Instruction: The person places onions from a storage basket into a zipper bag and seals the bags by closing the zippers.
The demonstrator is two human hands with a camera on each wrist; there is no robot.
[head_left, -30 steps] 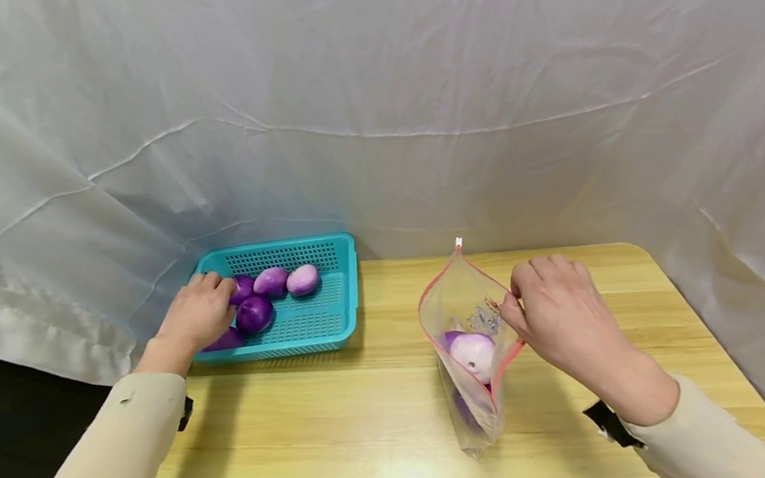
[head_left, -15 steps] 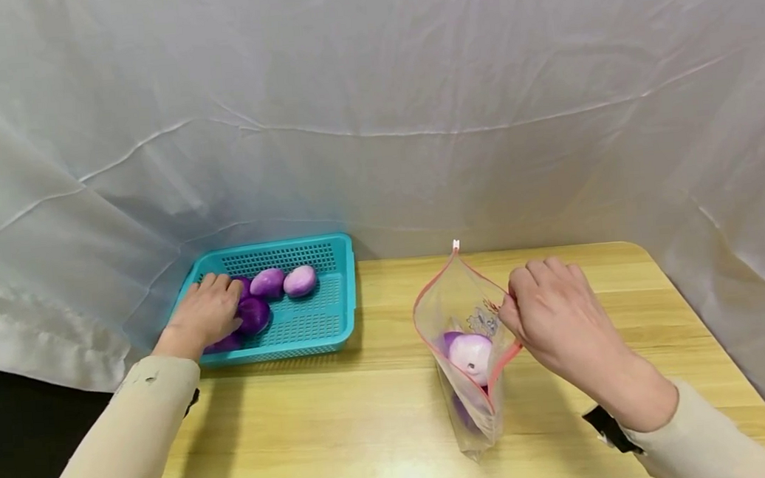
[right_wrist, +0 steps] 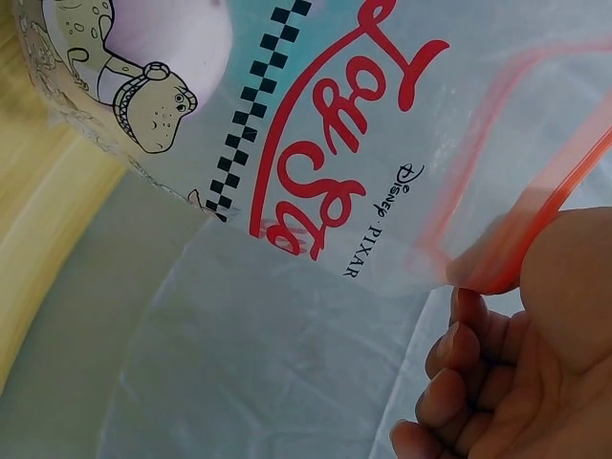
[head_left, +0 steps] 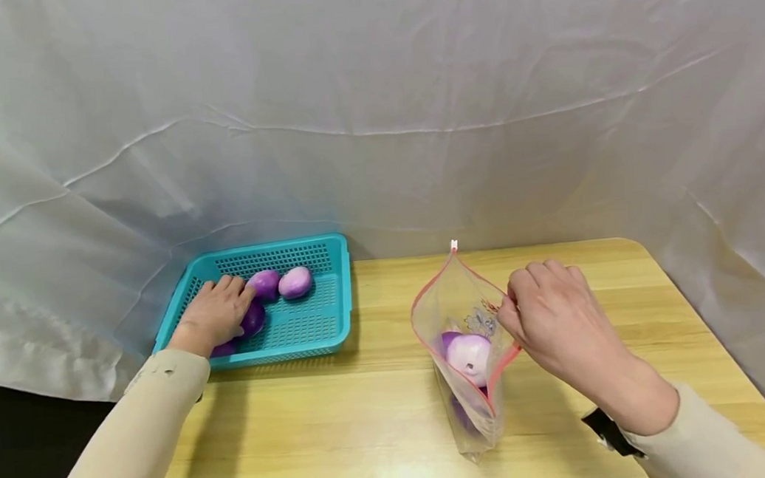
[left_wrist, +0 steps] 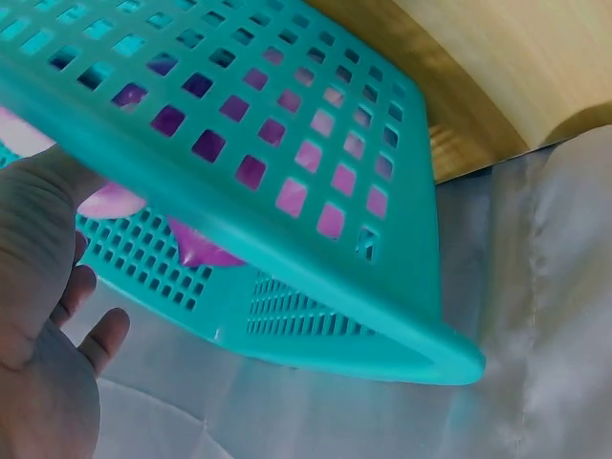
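Note:
In the head view, my left hand (head_left: 214, 314) is in the left part of a turquoise basket (head_left: 316, 321), over several purple onions. A pale onion (head_left: 295, 283) and a darker onion (head_left: 253, 318) show beside it. In the left wrist view its fingers (left_wrist: 105, 337) are loosely bent, with the thumb tip hidden behind the basket rim. My right hand (head_left: 554, 316) pinches the red-edged mouth of a clear zip bag (head_left: 437, 305) between thumb and curled fingers, as the right wrist view also shows. The bag stands upright, its mouth spread, with a pale onion (head_left: 469, 357) and darker ones inside.
Both basket and bag stand on a light wooden table (head_left: 343, 434). A grey cloth (head_left: 378, 180) hangs behind the table and along its sides. The white zip slider (head_left: 454, 245) sits at the bag's far corner.
My left hand has shifted to the right within the basket, covering the purple onion at the back left. My right hand and the bag have stayed nearly still.

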